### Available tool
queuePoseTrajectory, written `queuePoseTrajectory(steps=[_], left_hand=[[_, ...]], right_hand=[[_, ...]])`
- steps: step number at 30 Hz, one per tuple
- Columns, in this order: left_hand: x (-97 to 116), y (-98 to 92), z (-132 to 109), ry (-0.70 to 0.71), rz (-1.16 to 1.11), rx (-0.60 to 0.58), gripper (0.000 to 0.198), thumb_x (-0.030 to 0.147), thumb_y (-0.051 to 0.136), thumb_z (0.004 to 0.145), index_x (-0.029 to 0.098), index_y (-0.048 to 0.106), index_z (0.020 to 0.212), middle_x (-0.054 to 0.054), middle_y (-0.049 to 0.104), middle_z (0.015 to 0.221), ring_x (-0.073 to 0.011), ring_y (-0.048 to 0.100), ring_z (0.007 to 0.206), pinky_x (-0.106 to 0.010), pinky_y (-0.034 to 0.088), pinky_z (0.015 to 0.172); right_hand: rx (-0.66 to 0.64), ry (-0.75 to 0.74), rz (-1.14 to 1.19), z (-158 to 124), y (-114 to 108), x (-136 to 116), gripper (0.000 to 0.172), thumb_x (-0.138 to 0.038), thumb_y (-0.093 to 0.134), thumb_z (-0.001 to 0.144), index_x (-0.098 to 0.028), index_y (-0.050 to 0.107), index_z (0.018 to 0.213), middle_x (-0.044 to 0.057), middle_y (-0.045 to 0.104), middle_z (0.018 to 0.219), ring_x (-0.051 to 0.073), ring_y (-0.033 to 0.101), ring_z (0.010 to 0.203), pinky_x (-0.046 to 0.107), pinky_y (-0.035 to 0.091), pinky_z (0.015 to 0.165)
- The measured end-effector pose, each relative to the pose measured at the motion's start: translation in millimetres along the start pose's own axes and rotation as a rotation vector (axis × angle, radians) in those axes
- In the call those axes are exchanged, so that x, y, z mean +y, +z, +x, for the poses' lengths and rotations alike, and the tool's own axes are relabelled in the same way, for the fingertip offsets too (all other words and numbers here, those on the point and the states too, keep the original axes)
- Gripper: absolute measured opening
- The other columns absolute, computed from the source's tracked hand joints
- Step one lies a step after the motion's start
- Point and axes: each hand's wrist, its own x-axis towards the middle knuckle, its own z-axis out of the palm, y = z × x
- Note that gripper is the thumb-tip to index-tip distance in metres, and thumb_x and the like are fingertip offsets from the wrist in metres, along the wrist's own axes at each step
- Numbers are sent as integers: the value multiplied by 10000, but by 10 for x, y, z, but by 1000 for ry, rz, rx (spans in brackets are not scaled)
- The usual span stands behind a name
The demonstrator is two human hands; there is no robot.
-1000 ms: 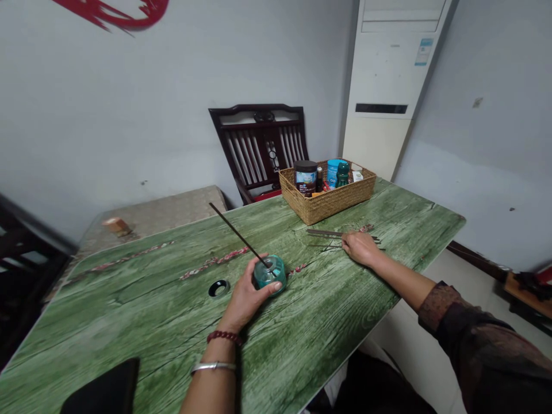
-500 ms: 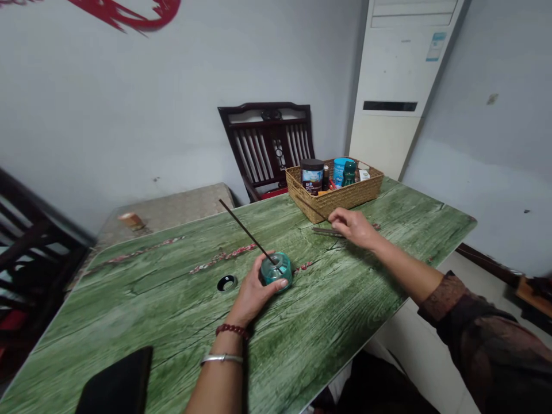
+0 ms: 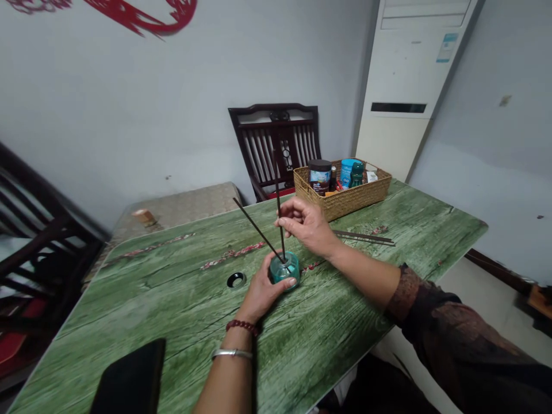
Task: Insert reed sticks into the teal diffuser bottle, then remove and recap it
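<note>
My left hand (image 3: 264,292) is wrapped round a small teal glass jar (image 3: 285,268) standing on the green table (image 3: 172,299). One dark thin stick (image 3: 254,227) leans out of the jar's mouth toward the upper left. My right hand (image 3: 307,226) pinches a second dark stick (image 3: 278,195) and holds it nearly upright with its lower end in the jar's mouth. More dark sticks (image 3: 364,236) lie flat on the table to the right.
A small black ring-shaped cap (image 3: 236,280) lies left of the jar. A woven basket (image 3: 345,198) with jars and bottles stands at the far side. A dark wooden chair (image 3: 276,144) is behind it. A black flat object (image 3: 129,382) lies at the near left edge.
My right hand left the pile of sticks on the right, lifted one stick and brought it left to the jar, standing it in the mouth. My left hand stayed on the jar.
</note>
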Motion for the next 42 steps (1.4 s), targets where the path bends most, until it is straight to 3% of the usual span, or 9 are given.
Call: queuePoseTrajectory(steps=[8, 11, 14, 17, 20, 23, 34, 39, 42], left_hand=[[-26, 6, 14, 8, 36, 28, 808, 512, 812, 656, 203, 497, 1333, -122, 652, 1262, -327, 625, 1161, -486, 455, 1038], [-18, -1, 22, -1, 64, 38, 813, 532, 806, 650, 193, 501, 1323, -137, 642, 1281, -340, 614, 1179, -492, 451, 1042], [23, -4, 22, -35, 65, 36, 834, 541, 807, 636, 188, 501, 1326, -148, 637, 1295, -349, 613, 1184, -500, 447, 1051], [68, -2, 21, -51, 64, 32, 839, 531, 808, 631, 199, 497, 1336, -133, 649, 1281, -338, 627, 1164, -496, 448, 1056], [99, -2, 23, -38, 54, 18, 816, 521, 802, 642, 201, 501, 1330, -118, 663, 1259, -321, 643, 1137, -479, 464, 1042], [116, -4, 22, -33, 52, 21, 782, 515, 803, 640, 200, 523, 1299, -115, 666, 1253, -317, 649, 1127, -469, 476, 1030], [116, -7, 17, -52, 55, 13, 794, 510, 805, 647, 191, 514, 1313, -131, 655, 1267, -316, 646, 1135, -478, 465, 1039], [88, -3, 14, -38, 55, 13, 805, 498, 807, 648, 196, 502, 1330, -130, 646, 1278, -319, 629, 1159, -489, 452, 1050], [69, -2, 14, -45, 57, 6, 815, 496, 806, 651, 186, 497, 1338, -133, 652, 1263, -319, 632, 1141, -487, 457, 1037]], right_hand=[[27, 117, -250, -131, 159, 461, 122, -208, 667, 796, -214, 626, 911, -41, 658, 767, 122, 623, 697, 242, 507, 680], [21, 130, -367, -268, 82, 566, 176, -230, 666, 811, -217, 654, 987, -31, 700, 833, 114, 612, 666, 237, 487, 683], [35, 120, -556, -451, -253, 660, 132, -248, 634, 856, -207, 674, 974, -7, 721, 872, 127, 622, 702, 245, 473, 727], [13, 138, -836, -643, -782, 749, 126, -217, 574, 908, -191, 693, 941, 36, 729, 933, 167, 650, 878, 266, 449, 828], [-46, 286, -1130, -798, -1259, 837, 197, -216, 530, 941, -189, 704, 1032, 78, 719, 1050, 202, 644, 982, 282, 432, 862], [-141, 431, -1315, -905, -1501, 914, 248, -228, 496, 961, -192, 701, 1096, 107, 700, 1106, 226, 642, 1015, 294, 429, 853], [-217, 465, -1402, -972, -1512, 856, 282, -325, 530, 963, -197, 649, 1185, 111, 681, 1156, 256, 652, 1010, 321, 446, 834], [-319, 470, -1483, -1008, -1555, 875, 282, -266, 453, 979, -148, 696, 1059, 165, 692, 1099, 267, 671, 923, 330, 458, 784], [-280, 417, -1412, -975, -1543, 846, 269, -255, 443, 977, -164, 694, 1008, 141, 714, 1017, 239, 666, 863, 315, 456, 761]])
